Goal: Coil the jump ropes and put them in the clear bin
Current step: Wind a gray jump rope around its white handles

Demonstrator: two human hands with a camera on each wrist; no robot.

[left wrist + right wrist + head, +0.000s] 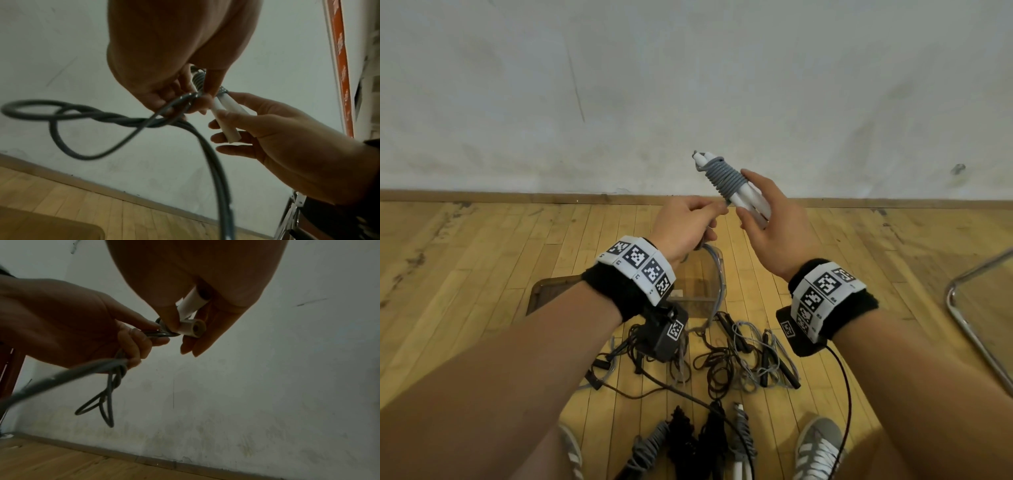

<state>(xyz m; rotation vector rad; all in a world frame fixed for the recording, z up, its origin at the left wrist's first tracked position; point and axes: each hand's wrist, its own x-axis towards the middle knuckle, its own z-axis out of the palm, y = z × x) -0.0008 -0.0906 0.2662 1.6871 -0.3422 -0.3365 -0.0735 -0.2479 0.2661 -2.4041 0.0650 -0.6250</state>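
Wood gym floor, scuffed wall | right hand (774, 226) clamped both white handles (751, 202) as a spool | left hand (685, 226) pinched grey rope (115, 120) taut for wrapping | clear bin (717, 274) below

The head view is evenly lit and sharp, with the floor (482, 246) bowed at its edges. Both wrist views are dim, grainy and soft; the rope (216, 186) looks blurred, perhaps by motion.
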